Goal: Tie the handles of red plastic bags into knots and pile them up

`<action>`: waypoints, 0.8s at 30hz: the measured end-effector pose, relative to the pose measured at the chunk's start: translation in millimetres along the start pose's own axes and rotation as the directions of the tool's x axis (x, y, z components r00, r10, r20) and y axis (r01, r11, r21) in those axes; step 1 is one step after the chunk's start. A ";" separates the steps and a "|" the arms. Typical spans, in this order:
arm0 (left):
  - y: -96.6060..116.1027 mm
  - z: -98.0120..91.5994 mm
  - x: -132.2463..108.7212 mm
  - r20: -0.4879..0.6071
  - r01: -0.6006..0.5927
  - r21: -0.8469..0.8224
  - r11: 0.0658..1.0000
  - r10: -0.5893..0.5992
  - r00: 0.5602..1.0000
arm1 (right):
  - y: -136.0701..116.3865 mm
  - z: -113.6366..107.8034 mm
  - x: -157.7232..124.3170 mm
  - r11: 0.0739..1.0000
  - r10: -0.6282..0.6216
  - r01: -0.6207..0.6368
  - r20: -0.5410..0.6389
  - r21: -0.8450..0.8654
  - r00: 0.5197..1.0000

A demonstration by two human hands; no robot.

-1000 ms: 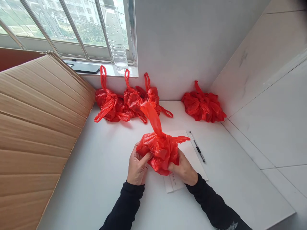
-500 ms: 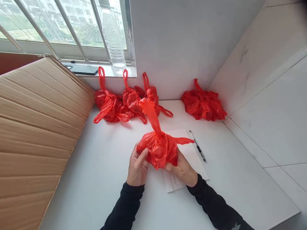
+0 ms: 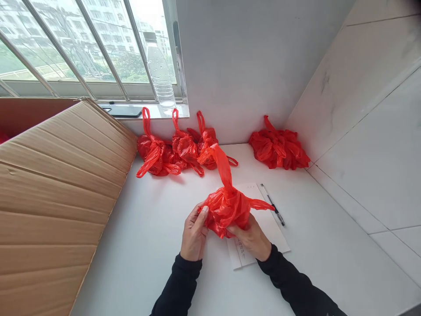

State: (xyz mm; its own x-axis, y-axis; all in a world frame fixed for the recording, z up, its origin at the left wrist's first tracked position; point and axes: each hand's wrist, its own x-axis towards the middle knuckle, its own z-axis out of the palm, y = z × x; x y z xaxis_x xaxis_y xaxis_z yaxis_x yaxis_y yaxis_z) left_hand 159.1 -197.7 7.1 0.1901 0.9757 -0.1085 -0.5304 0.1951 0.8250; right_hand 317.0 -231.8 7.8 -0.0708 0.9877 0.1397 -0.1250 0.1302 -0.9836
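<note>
Between my two hands is a knotted red plastic bag (image 3: 226, 210), one handle standing up and the other sticking out to the right. My left hand (image 3: 194, 232) grips its left side, thumb on the front. On the right, my right hand (image 3: 253, 237) holds the lower side, with the thumb in front and most fingers hidden behind the plastic. What the bag contains is hidden. Partly beneath the bag and right hand lies a white paper booklet (image 3: 272, 237) with some writing. A black pen (image 3: 273, 206) rests along its right edge.
Several tied red bags (image 3: 184, 147) sit against the back wall, and a crumpled red bag bundle (image 3: 279, 147) lies in the right corner. A large cardboard box (image 3: 66, 197) fills the left side. The windowsill bears a water bottle (image 3: 161, 74) and a dark phone-like slab (image 3: 126, 111).
The view has shifted, so the surroundings appear lower. Both hands still hold the red bag, which is turned slightly, and the right thumb now shows on its front.
</note>
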 end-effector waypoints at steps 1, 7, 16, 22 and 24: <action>-0.9 -1.0 0.0 0.009 0.001 0.011 1.000 -0.001 1.000 | 0.1 0.7 0.0 1.000 0.010 -0.010 -0.010 0.006 1.000; -2.8 -0.9 -1.5 -0.008 -0.053 0.049 0.997 0.054 0.999 | 2.6 3.8 -1.3 0.998 0.055 -0.053 -0.060 0.035 0.997; -6.3 -3.4 -2.4 -0.045 -0.074 0.019 0.997 0.075 0.996 | 2.8 6.0 -1.4 0.994 0.078 -0.067 -0.128 0.091 0.989; -8.9 -3.4 -5.9 -0.078 -0.079 0.067 0.995 0.085 0.993 | 14.6 3.3 -6.1 0.993 0.110 -0.100 -0.174 0.065 0.979; -8.9 -3.4 -10.8 -0.090 -0.143 0.171 0.975 0.160 0.983 | 19.6 1.9 -7.7 0.993 0.117 -0.109 -0.204 0.053 0.972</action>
State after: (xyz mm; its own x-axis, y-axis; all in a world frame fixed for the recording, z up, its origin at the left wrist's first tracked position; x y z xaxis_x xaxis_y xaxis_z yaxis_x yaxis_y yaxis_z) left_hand 159.0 -209.6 -0.9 0.0277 0.9993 -0.0250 -0.4031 0.0341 0.9145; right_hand 313.1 -237.0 -12.2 0.1182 0.9930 -0.0028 -0.1685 0.0173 -0.9856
